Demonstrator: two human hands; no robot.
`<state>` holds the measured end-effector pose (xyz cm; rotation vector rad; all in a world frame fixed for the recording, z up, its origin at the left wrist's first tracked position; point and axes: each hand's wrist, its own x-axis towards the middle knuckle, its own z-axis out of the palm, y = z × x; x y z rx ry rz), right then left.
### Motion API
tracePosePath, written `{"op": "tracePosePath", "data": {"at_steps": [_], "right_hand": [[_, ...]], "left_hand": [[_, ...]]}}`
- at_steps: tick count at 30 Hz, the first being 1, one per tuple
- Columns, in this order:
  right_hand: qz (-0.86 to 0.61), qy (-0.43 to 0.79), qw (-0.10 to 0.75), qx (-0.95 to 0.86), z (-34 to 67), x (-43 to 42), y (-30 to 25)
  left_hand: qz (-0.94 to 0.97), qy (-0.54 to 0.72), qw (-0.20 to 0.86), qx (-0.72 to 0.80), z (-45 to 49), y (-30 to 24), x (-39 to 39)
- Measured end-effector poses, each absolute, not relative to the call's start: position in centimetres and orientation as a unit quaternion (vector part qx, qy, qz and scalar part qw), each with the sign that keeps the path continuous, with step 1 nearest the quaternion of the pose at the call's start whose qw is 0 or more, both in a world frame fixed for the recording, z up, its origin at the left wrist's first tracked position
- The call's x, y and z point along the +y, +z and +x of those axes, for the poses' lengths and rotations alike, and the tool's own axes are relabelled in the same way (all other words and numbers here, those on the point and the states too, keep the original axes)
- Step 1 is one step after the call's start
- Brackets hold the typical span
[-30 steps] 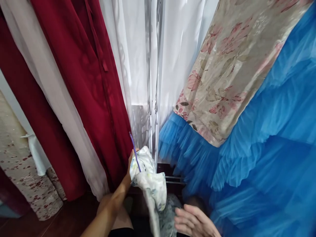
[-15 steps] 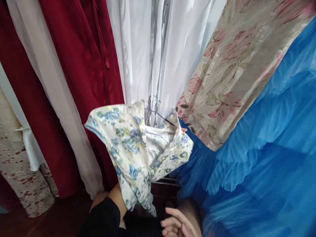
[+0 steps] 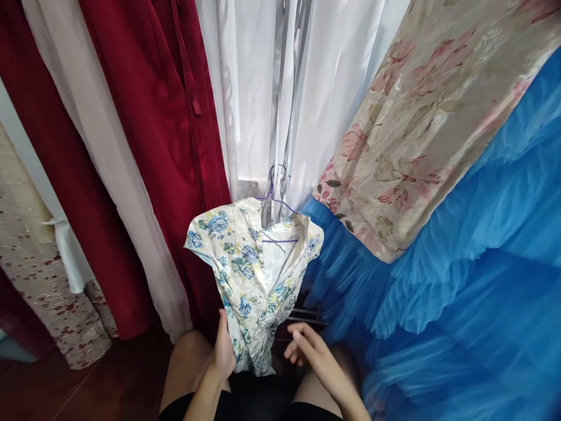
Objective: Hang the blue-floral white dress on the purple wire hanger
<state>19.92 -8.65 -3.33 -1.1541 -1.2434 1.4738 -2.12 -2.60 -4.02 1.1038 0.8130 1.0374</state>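
One cream, red-flowered length of cloth [image 3: 48, 304] leads off at the far left, its lower end near the dark red-brown tiled floor [image 3: 109, 386], with a limp white strip of fabric [image 3: 68, 257] hanging beside it. Next along comes a smooth dark-red panel [image 3: 70, 152], then a sheer pale-pink panel [image 3: 105, 158], then a broad crimson panel [image 3: 153, 128].

Now the left hand [image 3: 225, 351], low in front: thumb up along the blouse's left side edge, fingers out of sight behind the cloth, so whether they're pinching it I can't tell. Front and centre, between the two hands, here's that white, short-sleeved blouse with blue roses [image 3: 245, 257], on a thin purple hanger [image 3: 271, 192]. The hanger's lower bar shows across the V neckline, its hook up in front of shiny silver strips [image 3: 277, 88] and long white drapes [image 3: 249, 105]; the blouse's bottom end is bunched above the person's lap.

Over to the right hand [image 3: 311, 351], just beside the blouse's lower part and apart from it, fingers loosely bent. Further right hangs a beige satin panel with pink flowers [image 3: 398, 134], and layered bright-blue tulle [image 3: 482, 251] fills the rest.
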Motion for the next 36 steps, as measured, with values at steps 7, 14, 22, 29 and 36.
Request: {"op": "tracePosePath", "data": {"at_steps": [7,14,22,29,36], "right_hand": [[-0.568,0.31,0.4,-0.649,14.9,-3.2,-0.5],[-0.538,0.388,0.448,-0.599,17.0,-4.8,-1.3],[-0.492,0.467,0.466,-0.568,14.6,-5.0,-0.4],[-0.444,0.571,0.495,-0.482,14.1,-0.1,3.8],[-0.372,0.577,0.595,-0.417,14.5,10.0,15.8]], "left_hand": [[0.429,0.537,0.585,0.431,-1.0,-6.2,-4.4],[0.452,0.6,0.402,0.523,-3.5,-8.2,-2.9],[0.637,0.549,0.301,0.45,-0.4,-5.8,-3.8],[0.696,0.436,0.359,0.443,0.6,-5.6,-3.3],[0.762,0.303,0.297,0.49,-0.2,-4.9,-3.3]]}}
